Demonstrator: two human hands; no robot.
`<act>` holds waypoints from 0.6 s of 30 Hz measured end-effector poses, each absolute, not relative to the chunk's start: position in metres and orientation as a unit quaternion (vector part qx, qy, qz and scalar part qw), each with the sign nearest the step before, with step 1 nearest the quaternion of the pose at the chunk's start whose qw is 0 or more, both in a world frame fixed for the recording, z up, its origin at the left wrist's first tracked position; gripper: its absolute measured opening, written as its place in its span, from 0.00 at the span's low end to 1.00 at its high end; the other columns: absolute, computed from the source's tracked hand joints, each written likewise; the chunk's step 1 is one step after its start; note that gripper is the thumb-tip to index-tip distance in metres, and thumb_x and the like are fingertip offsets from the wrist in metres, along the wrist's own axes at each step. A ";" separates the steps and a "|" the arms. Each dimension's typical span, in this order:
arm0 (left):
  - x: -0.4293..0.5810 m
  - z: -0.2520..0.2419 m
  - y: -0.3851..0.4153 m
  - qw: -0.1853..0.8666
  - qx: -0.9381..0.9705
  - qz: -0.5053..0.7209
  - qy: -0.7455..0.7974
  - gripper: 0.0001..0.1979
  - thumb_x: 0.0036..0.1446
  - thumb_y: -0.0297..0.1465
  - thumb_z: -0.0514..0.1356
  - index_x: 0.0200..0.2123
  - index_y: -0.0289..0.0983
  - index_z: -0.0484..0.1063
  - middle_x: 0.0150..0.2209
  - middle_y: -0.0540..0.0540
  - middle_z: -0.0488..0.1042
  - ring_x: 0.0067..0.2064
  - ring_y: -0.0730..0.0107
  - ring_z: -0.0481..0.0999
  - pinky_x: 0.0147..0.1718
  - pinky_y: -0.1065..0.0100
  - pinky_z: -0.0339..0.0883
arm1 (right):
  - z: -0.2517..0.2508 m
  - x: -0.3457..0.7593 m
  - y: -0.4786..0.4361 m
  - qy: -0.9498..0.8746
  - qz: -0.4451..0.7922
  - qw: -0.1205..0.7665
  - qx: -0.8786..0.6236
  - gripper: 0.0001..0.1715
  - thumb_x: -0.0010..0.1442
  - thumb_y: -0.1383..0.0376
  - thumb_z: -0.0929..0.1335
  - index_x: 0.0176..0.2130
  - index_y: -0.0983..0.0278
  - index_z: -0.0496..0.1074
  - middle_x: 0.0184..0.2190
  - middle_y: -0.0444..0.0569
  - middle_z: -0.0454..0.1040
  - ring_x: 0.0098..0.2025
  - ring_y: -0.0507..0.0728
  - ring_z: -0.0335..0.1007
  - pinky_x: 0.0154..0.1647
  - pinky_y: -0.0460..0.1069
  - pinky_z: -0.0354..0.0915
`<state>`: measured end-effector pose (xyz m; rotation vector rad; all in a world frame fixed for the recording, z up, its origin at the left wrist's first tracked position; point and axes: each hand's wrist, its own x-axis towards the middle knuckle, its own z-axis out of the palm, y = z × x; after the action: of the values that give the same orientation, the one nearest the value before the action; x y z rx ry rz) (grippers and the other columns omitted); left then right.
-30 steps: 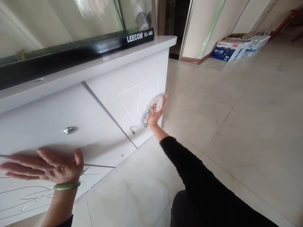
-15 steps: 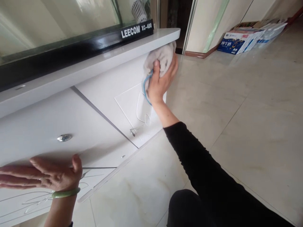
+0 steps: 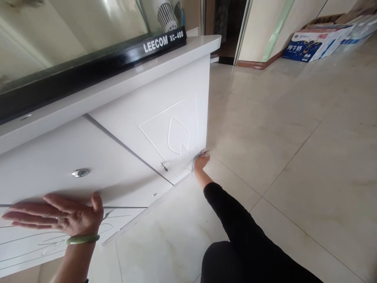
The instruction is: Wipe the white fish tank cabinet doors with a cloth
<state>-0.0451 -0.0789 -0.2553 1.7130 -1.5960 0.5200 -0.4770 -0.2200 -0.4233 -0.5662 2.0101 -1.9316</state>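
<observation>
Head: cloth (image 3: 205, 150) against right fingers (image 3: 206, 157)

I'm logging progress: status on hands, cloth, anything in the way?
Right hand low at white cabinet, holding pale cloth, blurred. Left hand open at cabinet front. Milk box off right, apart from both.
</observation>
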 end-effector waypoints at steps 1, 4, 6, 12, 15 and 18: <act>-0.045 -0.255 -0.078 0.350 0.653 0.256 -0.621 0.77 0.55 0.64 0.71 0.87 0.28 0.32 0.85 0.22 0.20 0.83 0.11 0.17 0.74 0.17 0.11 | -0.417 -0.473 -0.223 0.701 -0.667 0.152 -0.203 0.38 0.83 0.46 0.61 0.77 0.67 0.66 0.74 0.70 0.69 0.75 0.73 0.71 0.74 0.76 0.70; -0.051 -0.248 -0.071 0.314 0.609 0.346 -0.641 0.76 0.55 0.64 0.72 0.87 0.34 0.32 0.87 0.27 0.25 0.85 0.11 0.28 0.78 0.16 0.24 | -0.383 -0.460 -0.234 0.690 -0.665 0.137 -0.252 0.48 0.83 0.45 0.50 0.85 0.73 0.48 0.82 0.77 0.53 0.86 0.73 0.51 0.81 0.77 0.60; -0.060 -0.240 -0.064 0.305 0.587 0.355 -0.660 0.77 0.55 0.62 0.74 0.88 0.37 0.31 0.87 0.30 0.23 0.85 0.12 0.28 0.79 0.18 0.26 | -0.355 -0.451 -0.236 0.656 -0.672 0.075 -0.334 0.49 0.83 0.46 0.51 0.87 0.70 0.39 0.87 0.69 0.42 0.90 0.69 0.37 0.85 0.75 0.54; -0.084 -0.222 -0.049 0.308 0.557 0.358 -0.683 0.73 0.57 0.53 0.78 0.88 0.44 0.32 0.88 0.37 0.23 0.85 0.14 0.29 0.81 0.20 0.29 | -0.341 -0.440 -0.194 0.573 -0.601 -0.066 -0.553 0.46 0.84 0.48 0.52 0.89 0.58 0.29 0.89 0.58 0.37 0.90 0.72 0.34 0.83 0.76 0.59; -0.084 -0.223 -0.049 0.299 0.572 0.348 -0.680 0.75 0.55 0.53 0.79 0.88 0.44 0.32 0.87 0.36 0.23 0.85 0.13 0.29 0.81 0.20 0.29 | -0.344 -0.448 -0.186 0.573 -0.583 -0.078 -0.571 0.46 0.84 0.48 0.50 0.88 0.58 0.27 0.89 0.60 0.37 0.90 0.73 0.36 0.81 0.76 0.63; -0.084 -0.224 -0.050 0.296 0.566 0.355 -0.682 0.77 0.53 0.53 0.80 0.88 0.43 0.30 0.87 0.35 0.23 0.85 0.12 0.29 0.81 0.21 0.29 | -0.331 -0.462 -0.195 0.576 -0.604 -0.093 -0.542 0.47 0.85 0.46 0.49 0.88 0.59 0.27 0.89 0.60 0.36 0.90 0.71 0.33 0.84 0.74 0.59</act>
<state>-0.0841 -0.0496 -0.2245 1.5067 -1.8150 0.9431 -0.4616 -0.1947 -0.3307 -1.8130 1.9262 -2.0206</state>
